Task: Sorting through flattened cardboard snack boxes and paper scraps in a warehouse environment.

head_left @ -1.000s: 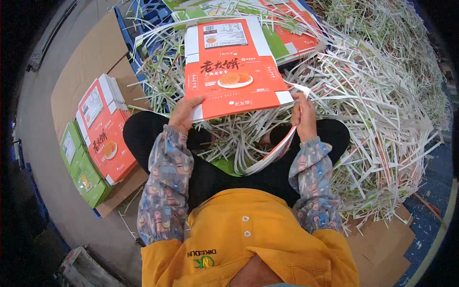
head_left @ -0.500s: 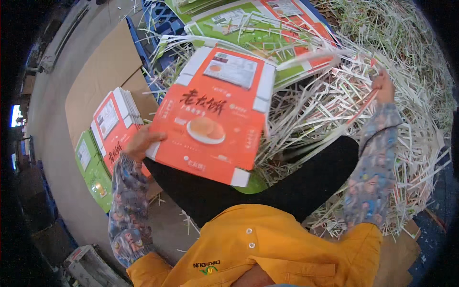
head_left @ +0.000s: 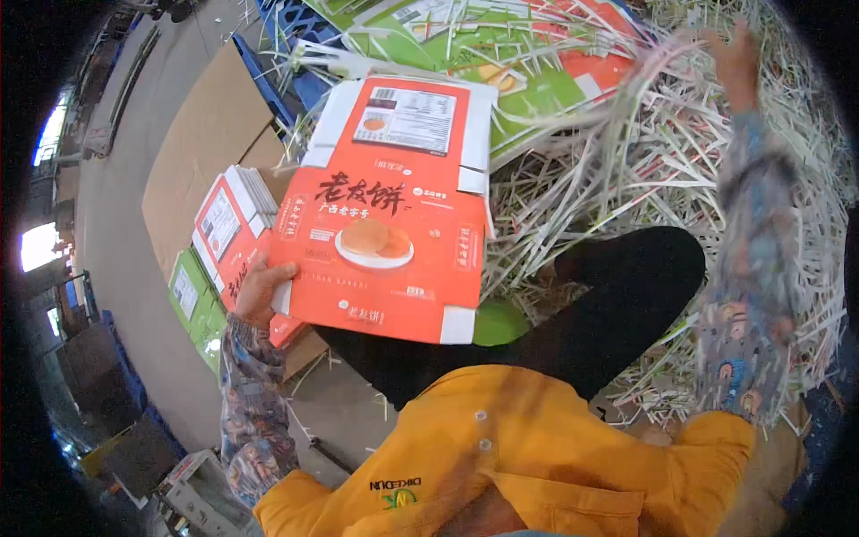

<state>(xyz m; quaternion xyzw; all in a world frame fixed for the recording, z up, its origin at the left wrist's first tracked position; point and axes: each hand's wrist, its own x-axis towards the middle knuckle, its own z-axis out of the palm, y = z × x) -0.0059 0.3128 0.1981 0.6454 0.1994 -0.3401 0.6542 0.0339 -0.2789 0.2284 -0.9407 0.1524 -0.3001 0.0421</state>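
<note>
My left hand (head_left: 262, 291) grips the lower left corner of a flat orange-red printed carton blank (head_left: 385, 295), thumb on top. The blank, with white side flaps, leans up over my crossed black-clad legs. My right hand (head_left: 739, 67) is reached out at the far upper right, smeared by motion. Beside it, a blurred bunch of paper strips (head_left: 646, 85) arcs toward its fingers; whether they grip it is unclear. Below the right forearm lies a big heap of white shredded strips (head_left: 591, 192). Part of a green piece (head_left: 501, 324) shows under the blank's lower right edge.
Stacked orange-red blanks (head_left: 224, 219) and green blanks (head_left: 188, 291) lie at the left beside brown cardboard (head_left: 201, 134). More green and red printed sheets (head_left: 537, 103) are ahead, strewn with strips. A blue pallet (head_left: 300, 36) shows at the upper left. A grey box (head_left: 201, 497) stands lower left.
My right hand has swung up and farther away, with strips blurring beside it. The left hand still holds the carton blank, which has turned slightly more upright and sits a little farther left.
</note>
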